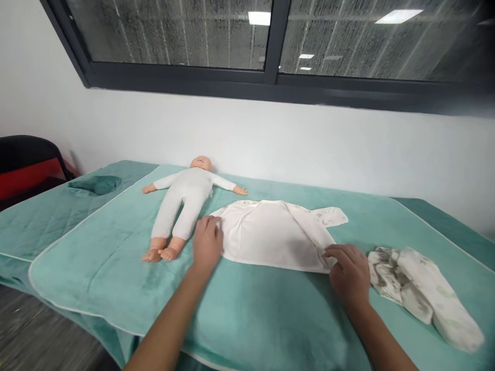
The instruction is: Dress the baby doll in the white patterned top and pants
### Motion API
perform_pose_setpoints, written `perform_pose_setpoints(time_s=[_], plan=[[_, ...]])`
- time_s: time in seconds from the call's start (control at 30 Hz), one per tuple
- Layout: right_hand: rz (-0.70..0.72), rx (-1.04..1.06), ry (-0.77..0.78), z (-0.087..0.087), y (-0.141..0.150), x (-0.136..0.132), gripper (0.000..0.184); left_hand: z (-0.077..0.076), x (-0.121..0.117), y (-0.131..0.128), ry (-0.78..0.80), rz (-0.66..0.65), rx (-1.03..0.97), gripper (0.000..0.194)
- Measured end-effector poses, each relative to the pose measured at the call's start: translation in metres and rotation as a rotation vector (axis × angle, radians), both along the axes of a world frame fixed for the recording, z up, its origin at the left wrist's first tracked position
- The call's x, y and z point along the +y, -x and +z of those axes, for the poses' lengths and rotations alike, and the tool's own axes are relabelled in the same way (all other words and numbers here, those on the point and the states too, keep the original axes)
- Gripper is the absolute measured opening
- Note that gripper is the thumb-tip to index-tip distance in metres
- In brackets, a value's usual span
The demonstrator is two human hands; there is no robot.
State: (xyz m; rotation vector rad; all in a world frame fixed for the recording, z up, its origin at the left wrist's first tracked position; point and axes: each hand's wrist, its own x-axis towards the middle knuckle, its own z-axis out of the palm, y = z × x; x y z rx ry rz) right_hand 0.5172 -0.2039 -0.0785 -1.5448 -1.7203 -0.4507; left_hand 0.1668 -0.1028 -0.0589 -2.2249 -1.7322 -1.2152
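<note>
A white baby garment (270, 234) lies spread flat on the teal blanket (116, 257) in the middle of the table. My left hand (207, 242) rests palm down on the garment's left edge, fingers lying flat. My right hand (348, 273) touches the garment's lower right corner, fingertips curled and pressed on the hem. A baby doll (183, 198) in a white suit lies on its back just left of the garment, arms spread, head toward the wall.
A crumpled patterned white cloth (419, 288) lies at the right of my right hand. A small teal cushion (96, 184) sits at the far left. A black and red chair (27, 165) stands beyond the table's left end. The white wall runs behind.
</note>
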Motion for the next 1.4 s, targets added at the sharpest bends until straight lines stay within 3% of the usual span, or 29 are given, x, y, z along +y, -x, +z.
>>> perform_pose_setpoints(time_s=[0.13, 0.2, 0.3, 0.43, 0.6, 0.73, 0.87, 0.97, 1.2, 1.4], plan=[[0.219, 0.099, 0.238, 0.007, 0.058, 0.039, 0.036, -0.005, 0.037, 0.013, 0.144, 0.21, 0.196, 0.027], [0.31, 0.047, 0.376, 0.007, 0.091, 0.069, 0.038, -0.007, 0.045, 0.012, 0.181, 0.223, 0.229, 0.026], [0.338, -0.031, 0.518, 0.002, 0.132, 0.115, 0.051, -0.003, 0.051, 0.009, 0.178, 0.199, 0.225, 0.027], [0.288, -0.129, 0.557, -0.01, 0.158, 0.145, 0.057, 0.004, 0.06, 0.012, 0.029, 0.149, 0.151, 0.03], [0.252, -0.191, 0.526, -0.015, 0.159, 0.148, 0.06, 0.003, 0.067, 0.015, -0.135, 0.138, 0.054, 0.037], [0.247, -0.227, 0.53, -0.006, 0.161, 0.157, 0.057, -0.001, 0.059, 0.01, -0.294, -0.013, 0.036, 0.034], [0.232, -0.25, 0.514, -0.004, 0.163, 0.164, 0.053, -0.003, 0.045, 0.004, -0.208, -0.221, 0.122, 0.029], [0.205, -0.26, 0.489, -0.008, 0.165, 0.162, 0.054, -0.002, 0.03, -0.001, -0.159, -0.294, 0.162, 0.023], [0.197, -0.341, 0.486, -0.016, 0.172, 0.138, 0.068, -0.001, -0.019, -0.02, -0.174, -0.55, 0.201, 0.017], [0.289, -0.42, 0.51, -0.016, 0.173, 0.101, 0.068, -0.005, -0.035, -0.027, -0.109, -0.574, 0.23, 0.015]])
